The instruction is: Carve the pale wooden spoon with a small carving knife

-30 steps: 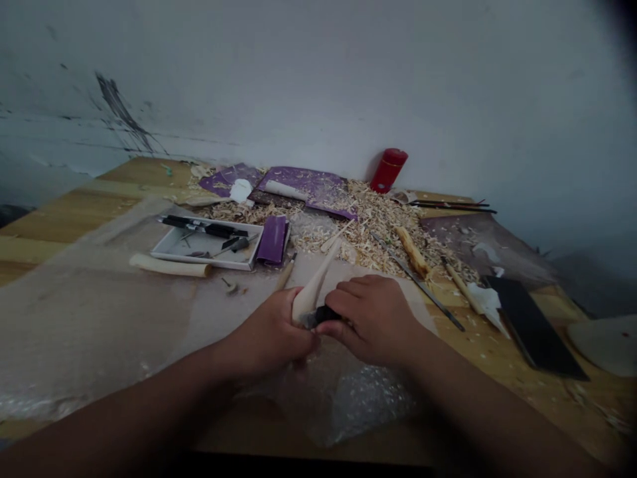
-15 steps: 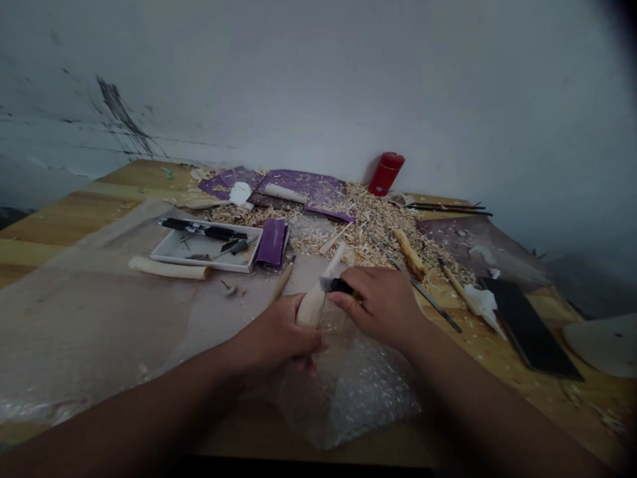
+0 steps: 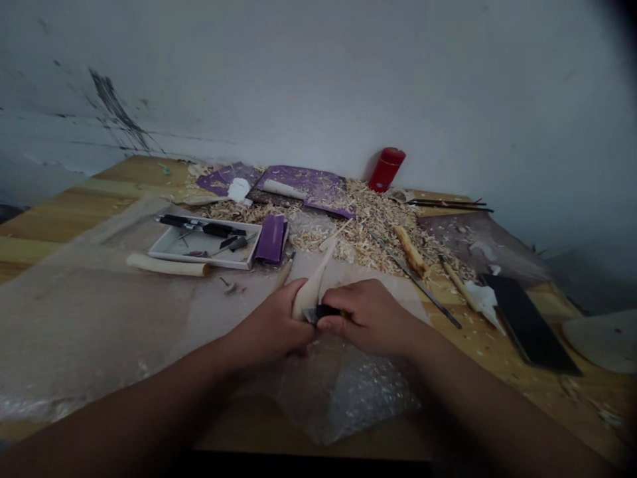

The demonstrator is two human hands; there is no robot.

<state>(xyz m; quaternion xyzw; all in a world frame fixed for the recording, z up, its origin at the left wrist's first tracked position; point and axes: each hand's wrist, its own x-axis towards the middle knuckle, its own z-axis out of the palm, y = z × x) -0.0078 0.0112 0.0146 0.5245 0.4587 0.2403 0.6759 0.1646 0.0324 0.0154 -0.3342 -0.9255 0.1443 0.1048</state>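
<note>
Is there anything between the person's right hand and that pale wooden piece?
Yes: a black-handled knife, held in the right hand, has its blade at the pale wooden piece's thick near end. Nothing else visible stands between them; the left hand grips the piece directly.

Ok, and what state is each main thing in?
Left hand: closed around the pale wooden piece
Right hand: closed on the knife
Pale wooden piece: tapered, held
Knife: blade exposed, against the piece
White tray: open, holding tools
Red canister: tilted
Shavings: loose, heaped
</note>
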